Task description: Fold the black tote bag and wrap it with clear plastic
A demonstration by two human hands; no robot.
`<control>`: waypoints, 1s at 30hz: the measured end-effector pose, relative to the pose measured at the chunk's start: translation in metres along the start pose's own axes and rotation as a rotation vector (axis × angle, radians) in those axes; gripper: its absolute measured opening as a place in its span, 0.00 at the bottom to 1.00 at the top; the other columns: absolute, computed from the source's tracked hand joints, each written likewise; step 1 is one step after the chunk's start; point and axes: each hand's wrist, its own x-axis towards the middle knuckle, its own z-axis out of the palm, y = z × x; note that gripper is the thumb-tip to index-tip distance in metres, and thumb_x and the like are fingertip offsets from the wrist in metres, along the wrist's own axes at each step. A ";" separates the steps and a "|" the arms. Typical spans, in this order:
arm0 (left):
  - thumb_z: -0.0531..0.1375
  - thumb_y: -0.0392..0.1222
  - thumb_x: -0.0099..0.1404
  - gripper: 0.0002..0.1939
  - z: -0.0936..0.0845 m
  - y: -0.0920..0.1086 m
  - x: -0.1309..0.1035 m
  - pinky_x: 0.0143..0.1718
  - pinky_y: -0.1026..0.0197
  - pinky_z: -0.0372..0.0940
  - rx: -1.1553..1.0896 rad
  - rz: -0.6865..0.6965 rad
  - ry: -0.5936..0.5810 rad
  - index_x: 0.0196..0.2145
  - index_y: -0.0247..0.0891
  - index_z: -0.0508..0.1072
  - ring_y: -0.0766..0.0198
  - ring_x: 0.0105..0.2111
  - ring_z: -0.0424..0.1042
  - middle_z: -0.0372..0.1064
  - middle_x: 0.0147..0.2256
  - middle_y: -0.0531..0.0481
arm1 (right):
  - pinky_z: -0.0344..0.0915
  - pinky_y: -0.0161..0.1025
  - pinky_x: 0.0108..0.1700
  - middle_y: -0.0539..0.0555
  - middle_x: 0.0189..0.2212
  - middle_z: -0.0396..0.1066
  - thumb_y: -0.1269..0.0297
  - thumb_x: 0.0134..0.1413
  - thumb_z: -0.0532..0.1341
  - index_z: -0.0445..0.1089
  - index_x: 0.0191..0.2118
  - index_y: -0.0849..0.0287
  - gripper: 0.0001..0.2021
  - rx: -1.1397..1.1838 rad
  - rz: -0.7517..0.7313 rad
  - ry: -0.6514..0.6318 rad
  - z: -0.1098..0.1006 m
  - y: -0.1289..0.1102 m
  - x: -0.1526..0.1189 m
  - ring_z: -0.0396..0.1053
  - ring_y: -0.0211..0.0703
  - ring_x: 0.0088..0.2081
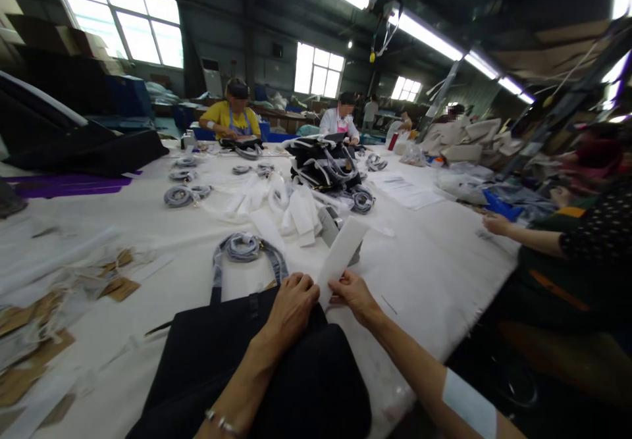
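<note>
A black handbag (212,347) lies in front of me, its grey wrapped handle (217,264) arching away over the table. My left hand (295,301) rests closed at the bag's upper right edge, beside the lower end of a white foam strip (343,248); what its curled fingers hold, if anything, is hidden. Between thumb and fingers my right hand (353,294) pinches that strip near its lower end, so that it slants up to the right. A coiled grey strap (241,247) sits within the handle's arch. Behind the strip stands a grey tape dispenser (330,222), partly covered.
Several white strips (301,212) lie heaped mid-table, before a pile of black bags (326,162). Coiled straps (178,195) lie left of them. Brown paper scraps (121,287) litter the left side. Co-workers sit across the table; another person's hand (496,224) is at the right edge.
</note>
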 end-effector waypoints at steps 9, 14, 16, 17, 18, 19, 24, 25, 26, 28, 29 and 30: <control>0.54 0.32 0.65 0.08 -0.002 -0.004 -0.006 0.43 0.52 0.59 -0.141 -0.009 0.215 0.33 0.40 0.70 0.55 0.41 0.62 0.66 0.36 0.48 | 0.49 0.26 0.19 0.40 0.14 0.58 0.73 0.34 0.65 0.66 0.23 0.63 0.06 -0.422 0.157 -0.502 -0.004 -0.006 0.001 0.53 0.27 0.17; 0.54 0.34 0.65 0.08 -0.009 -0.005 -0.007 0.43 0.53 0.61 -0.238 -0.105 0.178 0.32 0.41 0.71 0.56 0.40 0.66 0.67 0.38 0.47 | 0.49 0.25 0.15 0.43 0.10 0.60 0.80 0.30 0.58 0.64 0.14 0.64 0.06 -0.601 0.318 -0.631 -0.009 -0.008 0.017 0.55 0.28 0.14; 0.54 0.37 0.65 0.07 -0.007 -0.008 -0.005 0.43 0.54 0.62 -0.311 -0.175 0.142 0.35 0.41 0.72 0.56 0.42 0.67 0.68 0.41 0.47 | 0.55 0.25 0.17 0.44 0.12 0.63 0.78 0.31 0.59 0.65 0.17 0.64 0.04 -0.600 0.383 -0.650 -0.008 -0.009 0.021 0.59 0.31 0.15; 0.53 0.38 0.66 0.08 -0.005 -0.009 -0.004 0.45 0.53 0.63 -0.344 -0.220 0.129 0.39 0.41 0.71 0.56 0.43 0.68 0.68 0.43 0.46 | 0.57 0.26 0.18 0.45 0.13 0.65 0.77 0.32 0.59 0.65 0.19 0.63 0.04 -0.589 0.409 -0.641 -0.008 -0.009 0.022 0.61 0.32 0.16; 0.52 0.39 0.66 0.11 -0.002 -0.010 -0.003 0.46 0.53 0.62 -0.367 -0.271 0.118 0.43 0.41 0.70 0.55 0.46 0.68 0.68 0.45 0.45 | 0.60 0.27 0.19 0.45 0.14 0.66 0.75 0.33 0.60 0.64 0.21 0.62 0.04 -0.577 0.428 -0.621 -0.007 -0.010 0.023 0.63 0.33 0.17; 0.51 0.40 0.67 0.13 0.001 -0.011 -0.002 0.48 0.52 0.62 -0.378 -0.322 0.104 0.47 0.40 0.68 0.55 0.48 0.68 0.68 0.47 0.44 | 0.61 0.28 0.19 0.45 0.15 0.66 0.74 0.34 0.60 0.63 0.22 0.61 0.05 -0.565 0.437 -0.589 -0.007 -0.009 0.022 0.65 0.34 0.17; 0.51 0.38 0.65 0.15 0.005 -0.014 0.003 0.51 0.50 0.59 -0.374 -0.472 0.037 0.48 0.38 0.67 0.54 0.50 0.68 0.71 0.47 0.43 | 0.63 0.28 0.21 0.45 0.16 0.67 0.71 0.39 0.59 0.64 0.24 0.60 0.01 -0.622 0.395 -0.490 -0.006 -0.009 0.020 0.65 0.33 0.18; 0.52 0.37 0.64 0.13 0.004 -0.014 0.004 0.49 0.52 0.60 -0.400 -0.483 0.040 0.46 0.38 0.67 0.55 0.48 0.69 0.72 0.45 0.44 | 0.63 0.28 0.21 0.45 0.16 0.66 0.72 0.39 0.59 0.65 0.22 0.61 0.01 -0.664 0.392 -0.499 -0.006 -0.010 0.021 0.64 0.32 0.17; 0.52 0.35 0.63 0.12 0.004 -0.014 0.004 0.47 0.53 0.61 -0.434 -0.488 0.049 0.44 0.39 0.68 0.56 0.45 0.70 0.72 0.42 0.46 | 0.63 0.28 0.21 0.45 0.15 0.66 0.72 0.38 0.60 0.65 0.20 0.62 0.03 -0.710 0.395 -0.515 -0.005 -0.012 0.022 0.63 0.32 0.16; 0.51 0.33 0.61 0.09 0.004 -0.015 0.003 0.43 0.56 0.61 -0.493 -0.476 0.095 0.37 0.40 0.67 0.58 0.40 0.71 0.72 0.36 0.48 | 0.60 0.28 0.18 0.45 0.12 0.64 0.74 0.36 0.62 0.65 0.15 0.62 0.07 -0.797 0.411 -0.553 -0.004 -0.014 0.025 0.60 0.31 0.14; 0.50 0.32 0.61 0.08 0.006 -0.016 0.003 0.42 0.56 0.62 -0.508 -0.462 0.135 0.35 0.40 0.67 0.58 0.37 0.71 0.71 0.34 0.49 | 0.57 0.27 0.17 0.45 0.11 0.63 0.75 0.36 0.62 0.65 0.13 0.62 0.09 -0.842 0.419 -0.574 -0.003 -0.015 0.026 0.59 0.32 0.14; 0.50 0.33 0.61 0.07 0.008 -0.016 0.002 0.40 0.56 0.62 -0.514 -0.450 0.184 0.33 0.40 0.66 0.58 0.36 0.70 0.70 0.32 0.49 | 0.55 0.27 0.16 0.45 0.10 0.62 0.76 0.35 0.62 0.65 0.12 0.62 0.09 -0.889 0.427 -0.594 0.000 -0.016 0.029 0.58 0.32 0.13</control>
